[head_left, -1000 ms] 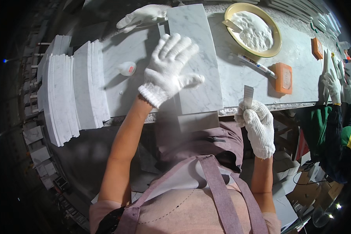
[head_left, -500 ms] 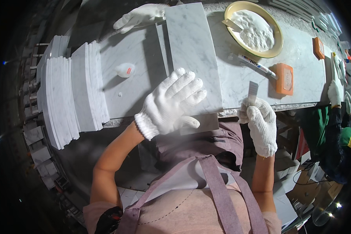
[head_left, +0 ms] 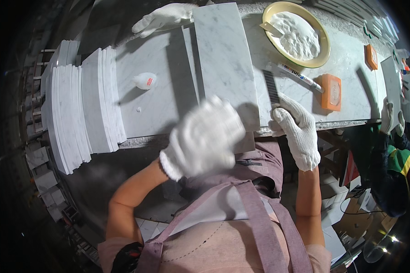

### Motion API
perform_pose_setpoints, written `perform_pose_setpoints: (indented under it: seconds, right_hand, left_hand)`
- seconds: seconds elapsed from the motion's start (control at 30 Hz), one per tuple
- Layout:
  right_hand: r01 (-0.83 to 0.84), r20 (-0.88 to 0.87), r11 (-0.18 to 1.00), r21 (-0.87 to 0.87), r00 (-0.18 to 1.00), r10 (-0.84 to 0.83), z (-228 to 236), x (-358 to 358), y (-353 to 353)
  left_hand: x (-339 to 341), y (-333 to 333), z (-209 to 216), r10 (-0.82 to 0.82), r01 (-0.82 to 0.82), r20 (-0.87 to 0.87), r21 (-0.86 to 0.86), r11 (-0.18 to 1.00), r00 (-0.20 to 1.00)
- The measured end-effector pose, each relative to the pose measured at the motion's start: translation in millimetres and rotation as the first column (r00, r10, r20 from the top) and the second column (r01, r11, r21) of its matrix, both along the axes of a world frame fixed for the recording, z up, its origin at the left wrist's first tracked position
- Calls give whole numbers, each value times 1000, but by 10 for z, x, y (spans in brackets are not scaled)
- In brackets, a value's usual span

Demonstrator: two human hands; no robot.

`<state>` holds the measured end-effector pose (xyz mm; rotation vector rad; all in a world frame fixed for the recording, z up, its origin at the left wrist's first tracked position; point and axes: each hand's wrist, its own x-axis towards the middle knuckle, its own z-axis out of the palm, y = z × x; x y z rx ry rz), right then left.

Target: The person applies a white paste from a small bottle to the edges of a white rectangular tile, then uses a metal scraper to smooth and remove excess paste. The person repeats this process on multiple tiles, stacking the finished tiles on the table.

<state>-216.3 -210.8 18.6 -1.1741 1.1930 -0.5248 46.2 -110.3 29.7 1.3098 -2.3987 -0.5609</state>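
Tabletop (head_left: 356, 101), strip (head_left: 270, 85) in curled right fingers (head_left: 294, 107)

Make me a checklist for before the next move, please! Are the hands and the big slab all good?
1. Gloves on both hands: ok, the left hand and right hand each wear a white one.
2. Strip held: ok, it is in the right hand.
3. Near end of the slab in full view: not ok, the left hand hides part of it.
4. Left hand off the slab: cannot tell, the hand is blurred.
5. Bowl apart from the slab: ok, there is a gap between them.
6. Marker off the slab: ok, it lies by the orange block.
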Motion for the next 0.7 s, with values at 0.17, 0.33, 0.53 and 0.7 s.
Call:
perform_pose_setpoints:
  seconds: [0.17, 0.33, 0.53, 0.7]
  right_hand:
    - [-97, -17, 991, -88, 995, 96, 24, 138, -77]
    - [-270, -105, 929, -252, 962, 251, 77, 272, -131]
    - [-426, -144, 781, -455, 902, 408, 152, 487, -193]
    - [-345, 171, 933, -97, 918, 358, 284, 563, -30]
  left_hand:
    - [-132, -137, 48, 169, -159, 258, -61, 985, 951]
    - [-285, 262, -8, -238, 241, -127, 3, 971, 963]
    - [-157, 298, -125, 448, -526, -325, -211, 824, 833]
    - [-342, 166, 75, 792, -663, -541, 486, 569, 283]
